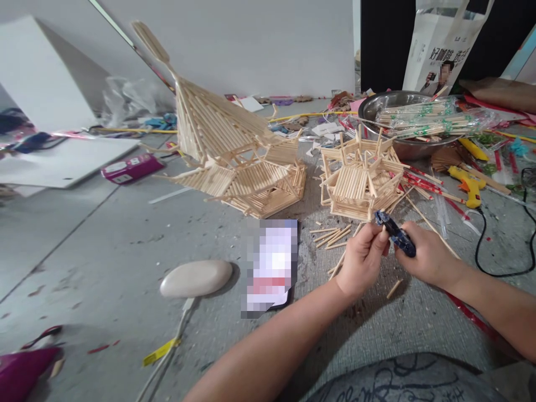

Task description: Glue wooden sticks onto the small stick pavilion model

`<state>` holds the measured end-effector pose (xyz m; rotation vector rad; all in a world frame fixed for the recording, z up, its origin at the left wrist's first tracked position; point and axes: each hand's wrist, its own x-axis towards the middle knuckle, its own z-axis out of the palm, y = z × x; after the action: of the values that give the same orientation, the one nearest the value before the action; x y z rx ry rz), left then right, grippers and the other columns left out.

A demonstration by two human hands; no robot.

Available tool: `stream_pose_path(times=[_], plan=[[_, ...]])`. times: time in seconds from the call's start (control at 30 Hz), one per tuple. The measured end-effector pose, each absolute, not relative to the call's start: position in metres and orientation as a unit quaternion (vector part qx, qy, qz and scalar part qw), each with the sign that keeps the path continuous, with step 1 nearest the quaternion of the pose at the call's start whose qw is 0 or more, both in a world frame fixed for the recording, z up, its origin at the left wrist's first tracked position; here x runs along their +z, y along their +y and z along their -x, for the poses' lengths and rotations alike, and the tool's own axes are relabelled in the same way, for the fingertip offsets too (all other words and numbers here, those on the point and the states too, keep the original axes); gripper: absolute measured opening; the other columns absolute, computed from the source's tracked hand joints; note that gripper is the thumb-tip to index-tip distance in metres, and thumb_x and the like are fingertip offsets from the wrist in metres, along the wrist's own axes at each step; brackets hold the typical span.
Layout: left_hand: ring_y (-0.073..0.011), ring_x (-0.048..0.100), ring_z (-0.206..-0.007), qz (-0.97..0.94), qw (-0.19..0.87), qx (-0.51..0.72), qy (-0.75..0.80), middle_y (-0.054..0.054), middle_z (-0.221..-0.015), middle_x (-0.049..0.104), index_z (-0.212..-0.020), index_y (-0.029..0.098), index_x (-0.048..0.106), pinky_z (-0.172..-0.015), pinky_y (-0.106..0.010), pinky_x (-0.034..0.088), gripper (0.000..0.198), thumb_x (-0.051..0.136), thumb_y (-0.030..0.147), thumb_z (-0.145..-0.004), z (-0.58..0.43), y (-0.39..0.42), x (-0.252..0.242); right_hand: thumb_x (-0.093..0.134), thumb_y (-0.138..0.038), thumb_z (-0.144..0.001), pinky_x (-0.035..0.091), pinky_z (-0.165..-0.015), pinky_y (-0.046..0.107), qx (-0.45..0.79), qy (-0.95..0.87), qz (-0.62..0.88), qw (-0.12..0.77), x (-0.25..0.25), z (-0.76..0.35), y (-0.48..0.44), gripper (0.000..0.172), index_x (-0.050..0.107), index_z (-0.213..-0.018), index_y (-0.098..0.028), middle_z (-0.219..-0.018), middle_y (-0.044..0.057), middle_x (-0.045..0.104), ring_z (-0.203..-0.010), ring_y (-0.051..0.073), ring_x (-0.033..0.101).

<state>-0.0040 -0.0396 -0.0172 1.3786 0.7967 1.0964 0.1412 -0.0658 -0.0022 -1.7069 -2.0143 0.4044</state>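
My right hand (422, 254) is wrapped around dark blue hand pliers (396, 234), their head tilted up to the left. Close beside the jaws, my left hand (363, 257) is closed in a pinch; what its fingers hold is hidden. Just beyond both hands stands a small many-sided frame (355, 184) built of thin wooden sticks. Short cut sticks (335, 237) lie loose on the floor by my left hand, and one short piece (393, 289) lies below my hands.
A larger stick model (251, 173) with a sweeping roof stands left of the small one. A phone (274, 262), a pale oval device (196, 278) with a cable, a yellow glue gun (469, 184) and a steel bowl (368, 106) of wrapped chopsticks (427, 120) surround the work area.
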Motion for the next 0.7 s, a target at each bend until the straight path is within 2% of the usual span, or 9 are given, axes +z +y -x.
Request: stream_pose_path(times=[0.17,0.3,0.47,0.57,0.7], plan=[[-0.0055,0.033,-0.045,-0.587,0.570,0.464,0.340,0.006,-0.051,0.041,-0.072,0.019,0.046,-0.043,-0.020,0.026,0.034,0.046,0.051,-0.083,0.003,-0.038,-0.014,0.046,-0.026,-0.074,0.037,-0.054,0.027,0.189,-0.705,0.628,0.269,0.004,-0.140,-0.064,0.006,0.042,-0.071,-0.023,-0.058,-0.002,0.052,-0.054,0.015,0.050],[-0.0048,0.030,-0.043,-0.568,0.592,0.467,0.329,0.007,-0.050,0.038,-0.070,0.018,0.044,-0.042,-0.020,0.025,0.034,0.046,0.050,-0.084,0.003,-0.035,-0.010,0.047,-0.031,-0.078,0.040,-0.056,0.027,0.181,-0.678,0.657,0.275,0.013,-0.152,-0.057,0.008,0.047,-0.075,-0.023,-0.061,-0.001,0.057,-0.057,0.016,0.055],[-0.0045,0.027,-0.042,-0.532,0.603,0.506,0.313,0.008,-0.051,0.034,-0.080,0.019,0.047,-0.040,-0.019,0.023,0.028,0.048,0.046,-0.084,0.006,-0.032,-0.005,0.049,-0.035,-0.078,0.038,-0.057,0.028,0.099,-0.735,0.656,0.140,0.017,-0.171,-0.048,0.019,0.051,-0.091,-0.021,-0.077,0.004,0.064,-0.069,0.020,0.060],[-0.0041,0.030,-0.042,-0.538,0.584,0.518,0.318,0.007,-0.056,0.040,-0.091,0.018,0.051,-0.040,-0.019,0.024,0.028,0.048,0.046,-0.084,0.008,-0.030,-0.005,0.050,-0.034,-0.078,0.037,-0.057,0.029,0.063,-0.773,0.627,0.073,0.015,-0.175,-0.045,0.024,0.052,-0.097,-0.020,-0.088,0.007,0.064,-0.076,0.022,0.061],[-0.0029,0.032,-0.041,-0.522,0.570,0.521,0.362,0.004,-0.062,0.051,-0.090,0.018,0.054,-0.039,-0.019,0.025,0.026,0.052,0.042,-0.081,0.010,-0.024,-0.004,0.053,-0.036,-0.077,0.037,-0.059,0.030,0.055,-0.813,0.580,0.013,0.009,-0.173,-0.042,0.025,0.053,-0.096,-0.019,-0.086,0.007,0.064,-0.075,0.022,0.060]])
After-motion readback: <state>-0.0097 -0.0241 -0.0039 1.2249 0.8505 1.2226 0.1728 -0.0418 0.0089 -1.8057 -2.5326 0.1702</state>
